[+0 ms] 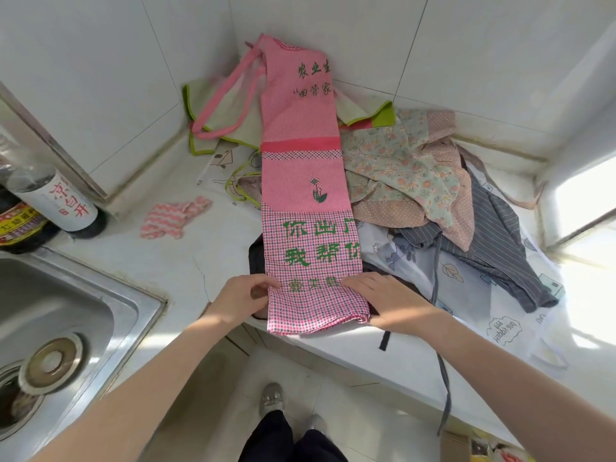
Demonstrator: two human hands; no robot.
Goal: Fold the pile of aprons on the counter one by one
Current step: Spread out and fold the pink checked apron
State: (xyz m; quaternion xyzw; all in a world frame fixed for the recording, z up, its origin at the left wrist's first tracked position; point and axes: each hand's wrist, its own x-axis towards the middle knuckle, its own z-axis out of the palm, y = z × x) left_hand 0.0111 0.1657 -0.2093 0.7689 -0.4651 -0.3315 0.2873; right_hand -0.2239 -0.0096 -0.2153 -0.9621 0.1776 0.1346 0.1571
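Pink apron [301, 181] under both hands

Worn on the head, looking forward and steeply down over the table [333, 358] edge into a tiled corner. Wide-angle, close enough for forearms to fill the lower frame; floor and shoes visible below.

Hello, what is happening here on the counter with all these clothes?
A person is folding aprons. The pink apron lies as a long narrow strip from the wall corner to the counter edge. The left hand pinches its near left edge; the right hand rests at its right edge. Unfolded ones, the floral apron and the grey striped apron, lie beside it.
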